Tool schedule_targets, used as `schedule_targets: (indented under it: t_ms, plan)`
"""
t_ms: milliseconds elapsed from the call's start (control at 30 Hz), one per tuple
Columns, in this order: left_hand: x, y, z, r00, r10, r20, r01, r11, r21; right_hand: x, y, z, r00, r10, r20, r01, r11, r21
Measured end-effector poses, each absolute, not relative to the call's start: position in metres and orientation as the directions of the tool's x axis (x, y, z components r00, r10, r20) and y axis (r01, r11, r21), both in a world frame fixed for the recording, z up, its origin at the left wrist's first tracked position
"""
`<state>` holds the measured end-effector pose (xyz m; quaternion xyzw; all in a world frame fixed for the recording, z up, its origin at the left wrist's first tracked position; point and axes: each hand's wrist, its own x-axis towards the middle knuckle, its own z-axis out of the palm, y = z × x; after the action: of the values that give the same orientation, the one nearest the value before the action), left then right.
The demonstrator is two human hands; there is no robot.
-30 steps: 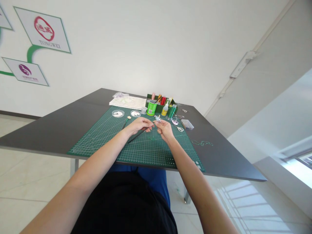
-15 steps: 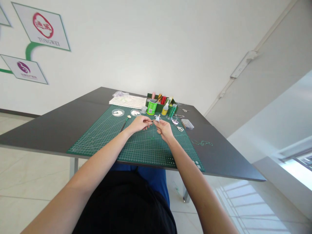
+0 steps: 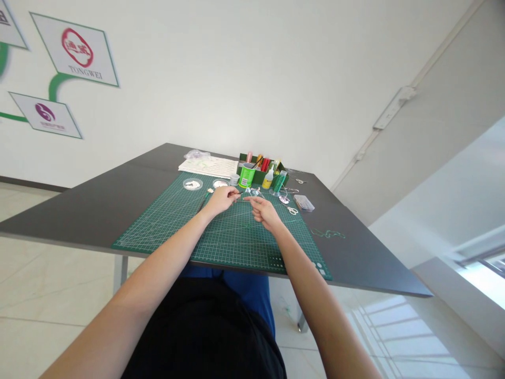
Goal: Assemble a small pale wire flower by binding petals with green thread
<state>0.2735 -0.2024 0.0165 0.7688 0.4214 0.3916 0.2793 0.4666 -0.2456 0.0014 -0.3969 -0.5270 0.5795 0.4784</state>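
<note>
My left hand [image 3: 222,200] is closed in a pinch over the green cutting mat [image 3: 232,243], with a thin dark stem at its fingertips. Just beyond the fingers show small pale blue-and-white pieces [image 3: 255,192], flower-like but too small to make out. My right hand [image 3: 265,211] is a little apart on the right, index finger pointing left, thumb and other fingers curled in. Whatever it pinches, perhaps a thread, is too fine to tell. Left of my left hand lies a thin stem with a cream flower-like top [image 3: 210,190].
Behind the hands stand a green can [image 3: 246,176], a yellow glue bottle [image 3: 268,178], a green thread spool [image 3: 280,181] and a green box [image 3: 241,158]. Shallow dishes [image 3: 193,184] sit at the left. White-handled scissors [image 3: 292,210], a clear case [image 3: 304,203] and green thread [image 3: 329,233] lie at the right.
The hands have drawn slightly apart. My right hand has let its index finger stretch out leftward, and the pale pieces, earlier at its fingertips, now show beyond both hands.
</note>
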Motion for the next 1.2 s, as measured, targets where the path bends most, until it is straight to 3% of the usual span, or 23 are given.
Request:
schedule_targets:
  t_ms: [133, 233, 767, 1200]
  plan:
    - [0.2731, -0.2010, 0.0124, 0.337, 0.815, 0.471, 0.560, -0.576, 0.595, 0.4622, -0.2472, -0.0005, -0.254, 0.966, 0.046, -0.037, 0.038, -0.999]
    - [0.2736, -0.2022, 0.0119, 0.345, 0.805, 0.483, 0.609, -0.583, 0.537, 0.4614, -0.2463, -0.0027, -0.254, 0.966, 0.047, -0.017, 0.044, -0.999]
    - [0.2735, -0.2088, 0.0133, 0.391, 0.826, 0.406, 0.646, -0.561, 0.518, 0.4606, -0.2478, -0.0037, -0.280, 0.958, 0.057, 0.085, 0.084, -0.993]
    - [0.2729, -0.2092, 0.0102, 0.432, 0.802, 0.412, 0.691, -0.588, 0.420, 0.4609, -0.2488, -0.0019, -0.307, 0.950, 0.058, 0.126, 0.101, -0.987]
